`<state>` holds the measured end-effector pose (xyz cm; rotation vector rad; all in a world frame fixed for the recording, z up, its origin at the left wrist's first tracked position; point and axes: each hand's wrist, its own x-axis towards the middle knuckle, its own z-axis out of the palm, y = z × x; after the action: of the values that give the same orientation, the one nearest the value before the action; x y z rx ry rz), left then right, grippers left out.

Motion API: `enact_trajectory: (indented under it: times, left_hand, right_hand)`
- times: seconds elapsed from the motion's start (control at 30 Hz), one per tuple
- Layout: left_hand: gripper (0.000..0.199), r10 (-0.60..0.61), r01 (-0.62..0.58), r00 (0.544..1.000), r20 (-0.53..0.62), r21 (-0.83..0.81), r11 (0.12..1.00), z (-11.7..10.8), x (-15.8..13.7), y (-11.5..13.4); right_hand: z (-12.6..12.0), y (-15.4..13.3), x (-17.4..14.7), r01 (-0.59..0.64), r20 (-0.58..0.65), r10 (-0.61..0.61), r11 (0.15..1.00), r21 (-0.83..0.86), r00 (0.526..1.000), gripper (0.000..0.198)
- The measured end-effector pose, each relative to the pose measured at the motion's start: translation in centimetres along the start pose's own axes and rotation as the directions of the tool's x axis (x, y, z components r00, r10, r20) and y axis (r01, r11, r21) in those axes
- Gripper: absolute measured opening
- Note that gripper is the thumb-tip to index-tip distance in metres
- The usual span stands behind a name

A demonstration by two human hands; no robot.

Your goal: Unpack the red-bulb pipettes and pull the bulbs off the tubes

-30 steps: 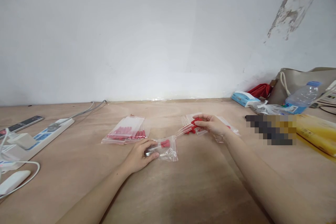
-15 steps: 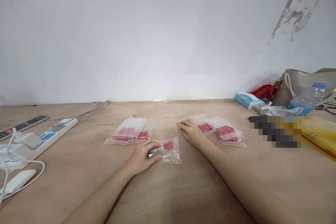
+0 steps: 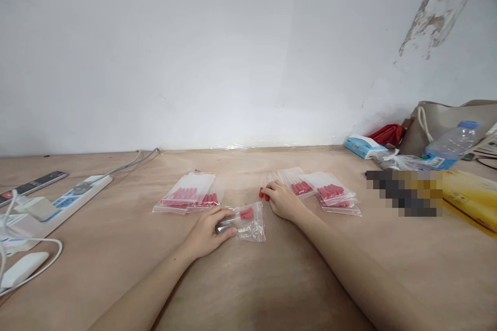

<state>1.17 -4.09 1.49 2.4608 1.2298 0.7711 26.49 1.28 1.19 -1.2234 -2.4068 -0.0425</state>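
Note:
My left hand (image 3: 212, 231) lies on the table, fingers and thumb closed on the near-left end of a clear zip bag (image 3: 252, 228). Inside that bag are red pieces (image 3: 246, 213), near its far side. To its upper right, my right hand (image 3: 282, 200) has its fingers bent down onto a red-ended stick (image 3: 266, 197); the fingertips are partly hidden. Just left of them is another red end (image 3: 261, 193), and thin pale sticks (image 3: 267, 178) stretch away behind. Right of this hand, a bag of red pieces (image 3: 301, 187) lies flat.
Stacked zip bags with red pieces lie at left (image 3: 184, 194) and right (image 3: 332, 191). A power strip (image 3: 77, 199) with plugs and cables is far left. On the right are a tissue pack (image 3: 363, 146), a plastic bottle (image 3: 454, 142) and a yellow package (image 3: 469, 199).
My right hand has shifted slightly, its fingers drawing in and bending, so red ends now show beside the fingertips. My left hand stays on the bag. The view has moved slightly.

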Motion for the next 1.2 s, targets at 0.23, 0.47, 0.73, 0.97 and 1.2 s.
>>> enact_trajectory:
  times: [0.23, 0.47, 0.73, 0.97, 1.2]
  left_hand:
    - [0.040, -0.022, 0.022, 1.000, -0.002, 0.018, 1.000, 0.1, -0.2, -0.2]
    - [0.040, 0.018, -0.017, 1.000, -0.004, 0.044, 0.999, 0.0, -0.2, 0.5]
    - [0.049, 0.055, -0.056, 0.991, 0.120, 0.000, 0.998, -0.2, -0.3, 1.3]
    - [0.053, 0.005, -0.006, 0.991, 0.134, 0.008, 1.000, 0.0, -0.4, 1.0]
    - [0.054, 0.004, -0.006, 0.990, 0.144, 0.012, 1.000, 0.0, -0.5, 0.8]
  right_hand:
    - [-1.6, -1.3, -1.0, -0.116, -0.147, 0.149, 0.971, 0.211, 0.978, 0.020]
    - [-0.3, -3.0, -3.0, -0.116, -0.076, 0.161, 0.901, 0.418, 0.984, 0.007]
    - [0.5, -4.3, -2.5, -0.139, 0.021, 0.139, 0.949, 0.283, 0.990, 0.028]
    - [-0.2, -3.8, -2.8, -0.174, 0.081, 0.155, 0.925, 0.337, 0.985, 0.030]
    - [-0.6, -3.9, -2.9, -0.121, 0.087, 0.096, 0.927, 0.356, 0.992, 0.025]
